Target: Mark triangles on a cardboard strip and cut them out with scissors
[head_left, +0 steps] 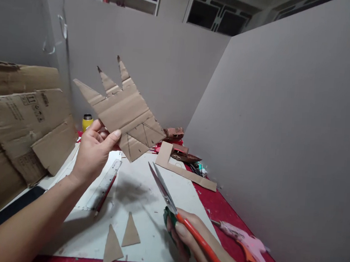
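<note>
My left hand grips a piece of cardboard by its lower left edge and holds it up above the table. Three pointed spikes stick out of its upper side, and pencil lines forming triangles mark its lower right part. In my right hand is a pair of scissors, blades slightly apart and pointing up toward the cardboard without touching it. One handle is orange; something green shows under the fingers. Two cut cardboard triangles, a left one and a right one, lie on the white board below.
Large cardboard sheets lean at the left. A ruler and a pencil lie on the board. An L-shaped cardboard strip, small brown model boats and a yellow bottle stand farther back. At right rests a pink glue gun.
</note>
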`<state>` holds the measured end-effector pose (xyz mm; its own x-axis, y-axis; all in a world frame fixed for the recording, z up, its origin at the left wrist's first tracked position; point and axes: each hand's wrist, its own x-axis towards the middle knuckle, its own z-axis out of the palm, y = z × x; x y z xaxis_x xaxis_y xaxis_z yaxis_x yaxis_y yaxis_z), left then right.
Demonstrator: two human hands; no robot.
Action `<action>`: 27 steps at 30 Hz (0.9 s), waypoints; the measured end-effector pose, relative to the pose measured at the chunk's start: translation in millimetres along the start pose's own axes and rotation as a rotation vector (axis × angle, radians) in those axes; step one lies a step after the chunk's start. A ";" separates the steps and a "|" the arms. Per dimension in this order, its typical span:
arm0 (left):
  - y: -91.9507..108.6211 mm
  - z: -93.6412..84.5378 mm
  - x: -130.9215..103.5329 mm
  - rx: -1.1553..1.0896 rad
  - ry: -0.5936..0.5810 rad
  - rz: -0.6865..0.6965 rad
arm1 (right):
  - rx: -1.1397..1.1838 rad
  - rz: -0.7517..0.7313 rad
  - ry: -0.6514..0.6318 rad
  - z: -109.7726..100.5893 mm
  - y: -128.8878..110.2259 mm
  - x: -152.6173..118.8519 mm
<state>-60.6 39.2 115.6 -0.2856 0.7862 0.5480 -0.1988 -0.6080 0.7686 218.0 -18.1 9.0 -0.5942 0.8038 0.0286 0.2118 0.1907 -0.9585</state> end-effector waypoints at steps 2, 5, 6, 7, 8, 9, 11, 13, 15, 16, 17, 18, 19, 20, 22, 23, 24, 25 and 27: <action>-0.6 -0.9 1.0 0.028 0.021 0.014 | 0.032 -0.045 0.027 -1.0 -3.4 -1.0; -4.2 4.5 -4.7 0.067 -0.005 0.016 | 0.065 -0.110 -0.048 0.7 -9.3 -2.6; -5.8 7.4 -8.0 0.074 -0.029 0.008 | 0.061 -0.123 -0.087 1.8 -10.6 -2.7; -7.2 10.4 -11.7 0.081 -0.057 -0.004 | 0.058 -0.128 -0.111 3.2 -11.3 -2.5; -8.4 13.1 -15.5 0.088 -0.084 -0.018 | 0.061 -0.125 -0.124 4.6 -11.3 -2.0; -9.2 15.5 -19.2 0.100 -0.107 -0.030 | 0.074 -0.114 -0.123 6.1 -10.7 -1.2; -9.7 18.9 -25.7 0.138 -0.142 -0.040 | 0.107 -0.082 -0.103 8.5 -8.5 0.9; -9.3 20.7 -30.0 0.173 -0.161 -0.040 | 0.127 -0.057 -0.086 9.7 -6.6 3.0; -8.6 21.4 -32.1 0.191 -0.166 -0.037 | 0.131 -0.040 -0.079 9.7 -6.2 4.1; -8.3 21.5 -32.4 0.195 -0.164 -0.036 | 0.130 -0.035 -0.077 9.3 -6.7 4.3; -8.3 21.5 -32.4 0.196 -0.162 -0.034 | 0.129 -0.030 -0.076 8.9 -7.4 4.1; -8.3 21.4 -32.3 0.200 -0.162 -0.035 | 0.129 -0.025 -0.076 8.5 -8.3 3.7; -8.5 21.2 -31.9 0.204 -0.160 -0.037 | 0.128 -0.021 -0.076 8.1 -9.3 3.3; -8.8 21.0 -31.6 0.210 -0.160 -0.039 | 0.126 -0.017 -0.073 7.9 -10.3 2.8; -9.4 20.5 -31.2 0.229 -0.160 -0.043 | 0.121 -0.007 -0.069 7.9 -12.4 2.0; -9.5 20.2 -31.2 0.239 -0.161 -0.044 | 0.116 -0.003 -0.068 8.1 -13.3 1.7; -9.5 20.1 -31.4 0.248 -0.164 -0.046 | 0.111 0.001 -0.067 8.3 -14.3 1.5; -9.4 20.1 -31.7 0.252 -0.168 -0.044 | 0.105 0.009 -0.068 8.5 -15.2 1.3; -8.7 20.4 -32.6 0.261 -0.172 -0.030 | 0.111 0.031 -0.079 8.9 -17.3 0.3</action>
<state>-30.4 21.2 97.7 -0.1164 0.8239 0.5546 0.0495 -0.5529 0.8318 207.2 -26.2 23.1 -0.6492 0.7604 -0.0200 0.1463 0.0990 -0.9843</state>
